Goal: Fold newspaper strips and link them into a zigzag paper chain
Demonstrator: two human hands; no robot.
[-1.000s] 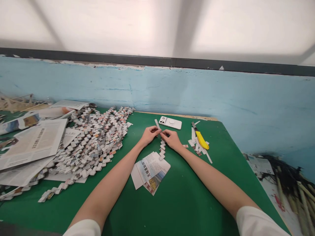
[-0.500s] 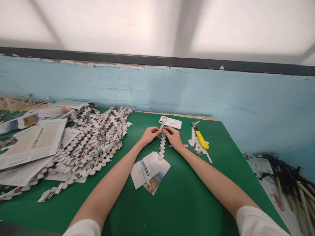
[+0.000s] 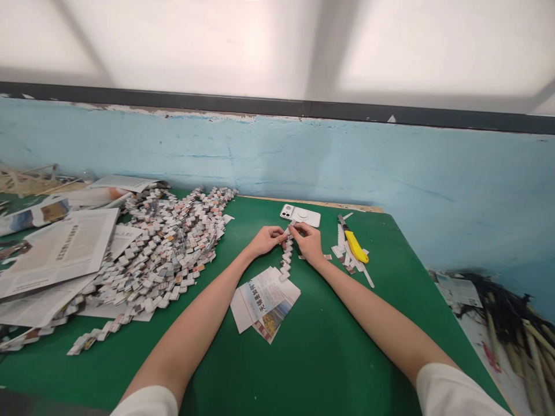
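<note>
A zigzag chain of folded paper [image 3: 286,258] hangs down from between my hands, its lower end over some cut newspaper pieces [image 3: 265,300] on the green table. My left hand [image 3: 267,240] pinches the upper end of the chain from the left. From the right, my right hand [image 3: 307,238] closes on the chain's top, where a short paper strip [image 3: 291,225] sticks up. My fingers hide the exact fold. Just behind my hands lies a white phone [image 3: 311,216], camera side up.
On the left is a big heap of folded paper chains [image 3: 169,248] beside newspaper sheets [image 3: 60,251]. A yellow-handled knife [image 3: 356,247] lies on paper strips [image 3: 349,260] at the right. Behind the table [image 3: 303,358] stands a blue wall [image 3: 182,150].
My right hand has shifted slightly right and turned. The strip at the chain's top now tilts more to the right, and the chain's upper part leans with it.
</note>
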